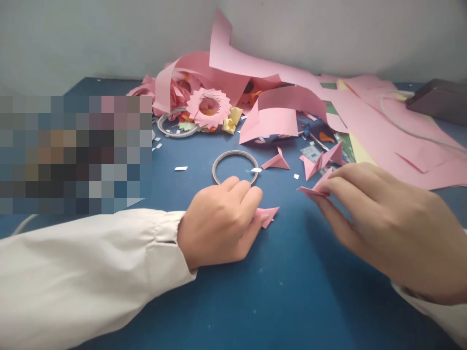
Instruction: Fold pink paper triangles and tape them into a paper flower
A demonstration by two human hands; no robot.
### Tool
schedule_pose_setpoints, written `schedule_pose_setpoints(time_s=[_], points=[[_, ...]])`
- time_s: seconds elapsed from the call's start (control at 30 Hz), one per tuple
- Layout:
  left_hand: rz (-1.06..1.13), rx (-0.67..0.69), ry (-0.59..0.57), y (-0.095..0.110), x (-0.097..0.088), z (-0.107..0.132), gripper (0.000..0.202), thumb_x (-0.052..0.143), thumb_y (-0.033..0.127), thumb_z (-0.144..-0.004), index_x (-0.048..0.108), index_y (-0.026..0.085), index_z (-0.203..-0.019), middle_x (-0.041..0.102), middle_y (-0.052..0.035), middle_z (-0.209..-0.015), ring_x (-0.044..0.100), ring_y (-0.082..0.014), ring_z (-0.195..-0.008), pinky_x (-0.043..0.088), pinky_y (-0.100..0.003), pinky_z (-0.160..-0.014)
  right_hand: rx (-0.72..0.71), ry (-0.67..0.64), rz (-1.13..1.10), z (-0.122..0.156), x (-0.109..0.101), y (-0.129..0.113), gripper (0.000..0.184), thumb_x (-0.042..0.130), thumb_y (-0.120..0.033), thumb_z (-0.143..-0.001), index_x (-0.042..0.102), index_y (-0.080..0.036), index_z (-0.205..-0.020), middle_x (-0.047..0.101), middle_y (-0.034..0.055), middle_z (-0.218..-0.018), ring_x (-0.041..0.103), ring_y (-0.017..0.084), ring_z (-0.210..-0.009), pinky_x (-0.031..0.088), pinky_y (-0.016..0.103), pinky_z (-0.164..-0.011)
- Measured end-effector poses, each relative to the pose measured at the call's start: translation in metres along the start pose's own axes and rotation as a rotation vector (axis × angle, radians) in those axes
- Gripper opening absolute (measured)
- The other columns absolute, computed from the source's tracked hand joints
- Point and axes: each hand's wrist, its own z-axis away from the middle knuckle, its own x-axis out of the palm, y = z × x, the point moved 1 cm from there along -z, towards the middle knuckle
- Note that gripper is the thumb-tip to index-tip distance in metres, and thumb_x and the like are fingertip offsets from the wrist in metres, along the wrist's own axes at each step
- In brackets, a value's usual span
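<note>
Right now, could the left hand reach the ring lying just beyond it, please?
Probably yes: the ring lies just past the left hand on the table with nothing between, though that hand already pinches a folded pink piece.

Soft, even light is spreading over a wide-angle view.
The right hand (pixel 383 228) is casting a broad, soft-edged shadow down and left onto the blue table (pixel 292 301), and the left hand (pixel 219 226) is throwing a thinner one under its heel. The pink sheets (pixel 292 104) are showing bright and slightly washed out. The pale wall (pixel 109 39) is bowing along the top edge, a pixelated block (pixel 73 153) is masking the left side, and the near sleeve (pixel 73 282) is looking soft.
</note>
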Motion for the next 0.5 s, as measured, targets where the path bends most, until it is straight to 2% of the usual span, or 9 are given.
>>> schedule_pose_setpoints(time_s=[0.07, 0.13, 0.23, 0.33, 0.4, 0.5], points=[[0.025, -0.013, -0.03, 0.001, 0.0, 0.001, 0.025, 0.043, 0.029, -0.087, 0.049, 0.017, -0.067, 0.052, -0.0027, -0.062, 0.046, -0.0165, -0.055, 0.032, -0.028, -0.049, 0.064, 0.038, -0.176, 0.001, 0.002, -0.005, 0.016, 0.049, -0.025, -0.09, 0.056, -0.018, -0.077, 0.059, 0.0037, -0.066, 0.055, 0.016, -0.057, 0.037, 0.031, -0.051], [0.032, -0.013, -0.061, 0.002, 0.0, 0.001, 0.027, 0.043, 0.035, -0.088, 0.048, 0.017, -0.069, 0.052, -0.0026, -0.063, 0.047, -0.0168, -0.057, 0.032, -0.028, -0.049, 0.207, 0.017, -0.45, 0.001, 0.006, -0.008, 0.012, 0.05, -0.025, -0.09, 0.056, -0.019, -0.081, 0.06, -0.0004, -0.064, 0.054, 0.012, -0.051, 0.039, 0.028, -0.049], [0.042, 0.022, -0.107, 0.003, 0.001, 0.002, 0.032, 0.047, 0.046, -0.087, 0.049, 0.017, -0.074, 0.055, -0.0029, -0.067, 0.051, -0.0179, -0.061, 0.033, -0.028, -0.05, 0.513, -0.105, -1.038, 0.0, 0.013, -0.01, 0.016, 0.052, -0.033, -0.089, 0.053, -0.021, -0.078, 0.064, -0.0025, -0.065, 0.055, 0.009, -0.047, 0.043, 0.023, -0.045], [0.081, 0.058, -0.135, 0.003, 0.002, 0.002, 0.031, 0.049, 0.045, -0.087, 0.049, 0.017, -0.075, 0.056, -0.0017, -0.068, 0.053, -0.0171, -0.061, 0.033, -0.027, -0.05, 0.736, -0.241, -1.501, -0.004, 0.02, -0.011, 0.022, 0.058, -0.04, -0.084, 0.053, -0.021, -0.075, 0.068, -0.0003, -0.064, 0.062, 0.012, -0.05, 0.045, 0.023, -0.042], [0.103, 0.052, -0.109, 0.002, 0.004, 0.002, 0.03, 0.048, 0.043, -0.088, 0.049, 0.017, -0.074, 0.055, -0.0007, -0.065, 0.052, -0.0157, -0.059, 0.032, -0.026, -0.05, 0.817, -0.304, -1.622, -0.005, 0.023, -0.012, 0.025, 0.065, -0.042, -0.078, 0.054, -0.02, -0.075, 0.07, 0.0024, -0.067, 0.065, 0.015, -0.054, 0.046, 0.023, -0.041], [0.173, -0.012, -0.058, 0.0, 0.006, 0.002, 0.03, 0.05, 0.042, -0.087, 0.047, 0.017, -0.07, 0.051, 0.0023, -0.059, 0.048, -0.0124, -0.051, 0.03, -0.024, -0.048, 0.875, -0.372, -1.66, -0.005, 0.023, -0.014, 0.029, 0.069, -0.044, -0.073, 0.055, -0.019, -0.072, 0.071, 0.0047, -0.071, 0.066, 0.017, -0.058, 0.047, 0.024, -0.043]])
